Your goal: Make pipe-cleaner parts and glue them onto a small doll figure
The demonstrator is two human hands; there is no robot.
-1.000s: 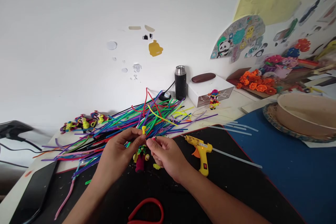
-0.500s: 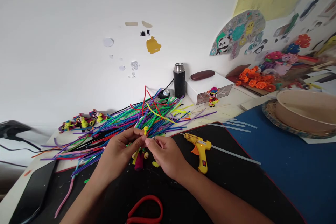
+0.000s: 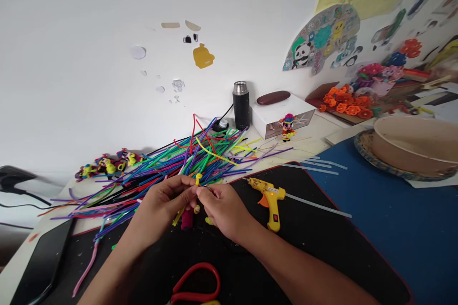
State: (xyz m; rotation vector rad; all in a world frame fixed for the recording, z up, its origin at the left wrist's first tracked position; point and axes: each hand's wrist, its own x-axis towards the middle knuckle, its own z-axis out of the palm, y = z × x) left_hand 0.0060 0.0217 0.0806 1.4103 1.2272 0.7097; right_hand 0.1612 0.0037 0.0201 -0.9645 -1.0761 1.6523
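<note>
Between the fingertips of both hands is a small yellow pipe cleaner piece [image 3: 198, 178], its upper end bent into a little knob. My left hand [image 3: 165, 205] pinches it from the left, thumb against index finger. My right hand [image 3: 223, 209] is closed with its thumb and fingers meeting the left fingertips at the piece's lower end, which they hide. Just below lies a dark magenta pipe cleaner figure [image 3: 186, 219] with yellow parts, partly covered by the hands. A small yellow bit [image 3: 209, 221] rests beside the right hand.
A yellow glue gun [image 3: 274, 205] lies right of the hands on the black mat [image 3: 307, 233]. Red-handled scissors [image 3: 219, 279] are at the front. Behind spreads a pile of coloured pipe cleaners [image 3: 153, 167]. A black flask [image 3: 241, 109], white box [image 3: 259, 128] and beige basin [image 3: 411, 157] stand farther back.
The view has shifted slightly, so the surroundings sit a little higher and farther left. Both hands keep nearly the same pinch on the yellow pipe cleaner piece.
</note>
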